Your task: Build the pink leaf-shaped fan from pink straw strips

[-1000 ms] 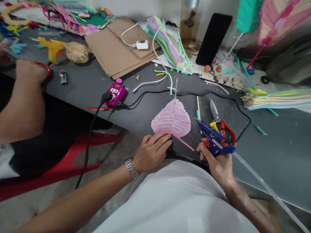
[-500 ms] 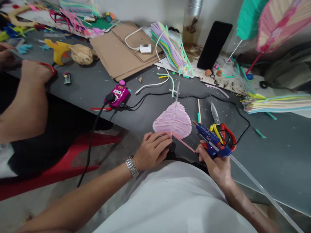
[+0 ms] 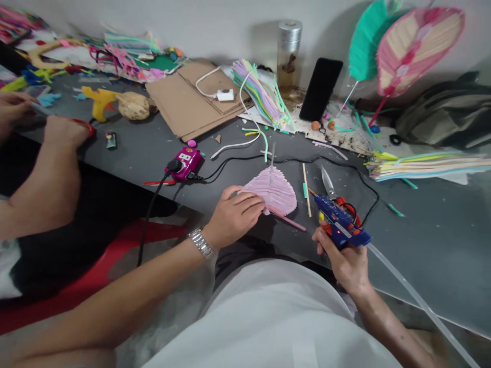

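A pink-lilac leaf made of fuzzy pipe cleaners (image 3: 282, 186) lies on the grey table in front of me, a clear thin stick (image 3: 273, 153) running along its middle and out past the tip. My left hand (image 3: 240, 214) rests flat over its lower left part, fingers stretched out. From the leaf's base a darker pink pipe cleaner (image 3: 293, 223) runs to the right, its end free. My right hand (image 3: 341, 255) is wrapped round a blue hot glue gun (image 3: 341, 222), nozzle toward the upper left and apart from the leaf. A long clear glue stick (image 3: 416, 296) trails from its back.
Scissors (image 3: 328, 181) lie partly behind the glue gun, near a thin wooden stick (image 3: 307, 191). A black cord (image 3: 238, 148) runs from a magenta power socket (image 3: 186, 162). Pipe cleaner bundles (image 3: 429, 166), cardboard (image 3: 172, 102) and a phone (image 3: 321, 89) stand behind. Another person's arm (image 3: 57, 168) is at left.
My right fingers have come away from the end of the darker pink pipe cleaner. My left hand has shifted up and left over the leaf. The view has tilted up a little.
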Tool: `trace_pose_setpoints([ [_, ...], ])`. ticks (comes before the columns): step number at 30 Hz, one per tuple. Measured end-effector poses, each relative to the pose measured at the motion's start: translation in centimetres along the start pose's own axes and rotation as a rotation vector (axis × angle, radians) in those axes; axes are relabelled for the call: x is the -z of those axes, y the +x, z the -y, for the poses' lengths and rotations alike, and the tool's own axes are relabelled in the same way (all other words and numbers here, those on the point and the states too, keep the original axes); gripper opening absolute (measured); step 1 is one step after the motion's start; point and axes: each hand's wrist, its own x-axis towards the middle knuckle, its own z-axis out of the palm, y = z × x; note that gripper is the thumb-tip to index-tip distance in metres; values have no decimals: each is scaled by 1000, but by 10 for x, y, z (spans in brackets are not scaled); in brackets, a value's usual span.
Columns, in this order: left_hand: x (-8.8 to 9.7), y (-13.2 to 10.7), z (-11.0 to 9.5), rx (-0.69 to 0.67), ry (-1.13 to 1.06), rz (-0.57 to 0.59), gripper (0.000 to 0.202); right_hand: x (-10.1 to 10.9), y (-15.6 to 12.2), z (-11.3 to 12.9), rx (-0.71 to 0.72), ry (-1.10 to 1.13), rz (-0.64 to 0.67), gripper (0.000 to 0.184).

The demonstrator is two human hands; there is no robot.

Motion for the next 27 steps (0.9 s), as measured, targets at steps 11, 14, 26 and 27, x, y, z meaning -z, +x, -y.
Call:
trace_pose_setpoints([
  [11,100,101,19,321,-251,-70,18,29,16,78,266,273,-302,28],
  [14,114,116,17,469,-418,-18,20,28,15,90,329,302,-305,26],
  [26,116,130,7,530,-695,47,22,-26,85,150,469,328,-245,34],
  [27,116,130,7,523,-700,44,22,-31,90,148,440,342,-225,35],
])
